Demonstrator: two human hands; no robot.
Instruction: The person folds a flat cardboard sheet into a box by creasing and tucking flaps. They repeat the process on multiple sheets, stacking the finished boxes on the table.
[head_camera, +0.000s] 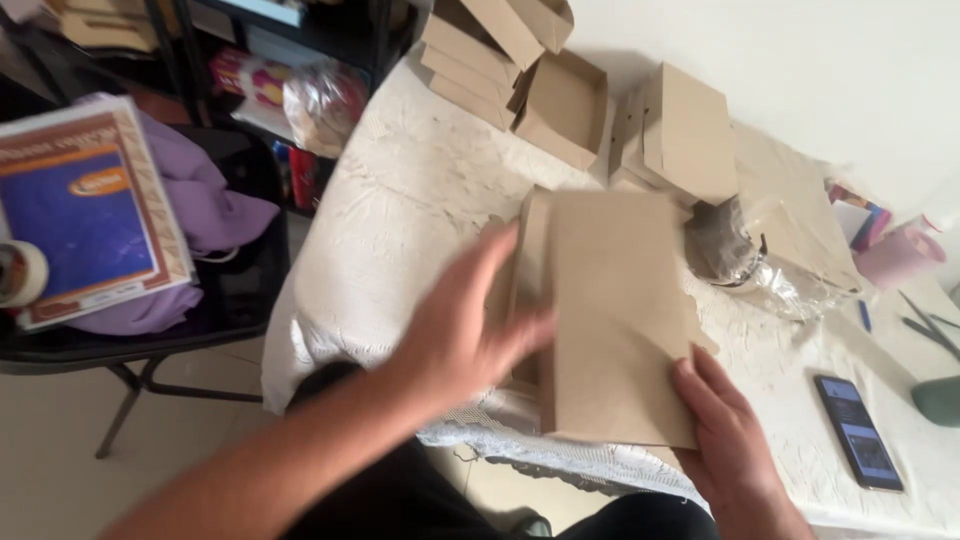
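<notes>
— What are the hands on?

— A flat brown cardboard sheet (615, 315), lying on the white-covered desk (420, 190) near its front edge. The right hand (730, 435) pinches its lower right corner, thumb on top, fingers closed on the card. The left hand (470, 325) is blurred, fingers spread, lying against the sheet's left side.

— Does the left one grip it?

— I cannot tell; it looks flat and apart, not clamped.

— Around them?

— Folded cardboard boxes (565, 105) stacked at the far end, a crumpled clear plastic bag (755, 260) just beside the sheet, a phone (858, 432) to the right. A chair (150, 330) on the left carries a blue book (85, 210) on purple cloth (205, 200).
</notes>
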